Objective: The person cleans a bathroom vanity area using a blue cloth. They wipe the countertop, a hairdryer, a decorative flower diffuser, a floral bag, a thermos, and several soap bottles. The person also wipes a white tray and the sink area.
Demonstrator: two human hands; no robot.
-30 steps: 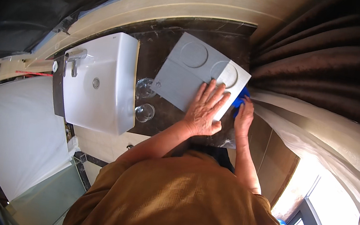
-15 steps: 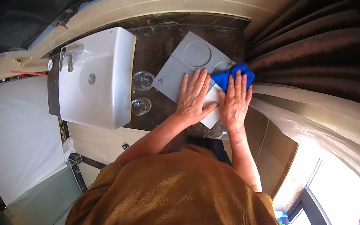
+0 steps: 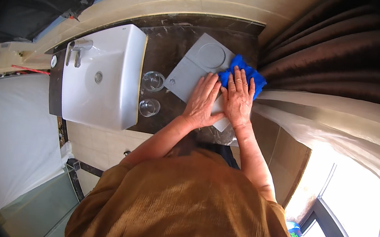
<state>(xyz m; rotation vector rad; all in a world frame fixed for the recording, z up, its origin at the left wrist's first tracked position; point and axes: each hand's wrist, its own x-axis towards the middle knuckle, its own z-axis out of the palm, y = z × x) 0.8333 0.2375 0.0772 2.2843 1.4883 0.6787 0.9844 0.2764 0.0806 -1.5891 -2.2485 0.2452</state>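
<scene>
A flat grey tray (image 3: 188,74) with a round recess lies turned at an angle on the dark marble counter. My left hand (image 3: 201,101) rests on it with fingers stretched and spread, holding nothing. With its fingers extended, my right hand (image 3: 239,98) holds a crumpled blue cloth (image 3: 251,78) pressed against the tray's far right part. The cloth and both hands hide much of the tray's right side and near part. The two hands almost touch between thumb and wrist.
Two clear glasses (image 3: 153,81) stand between the tray and the white washbasin (image 3: 95,103) with its chrome tap (image 3: 82,45). A brown curtain (image 3: 327,64) and a sheer white curtain (image 3: 321,115) hang close by the counter's right end.
My right hand has slid left and slightly away from me, taking the blue cloth with it over the tray. The cloth is spread wider. My left hand stays on the tray.
</scene>
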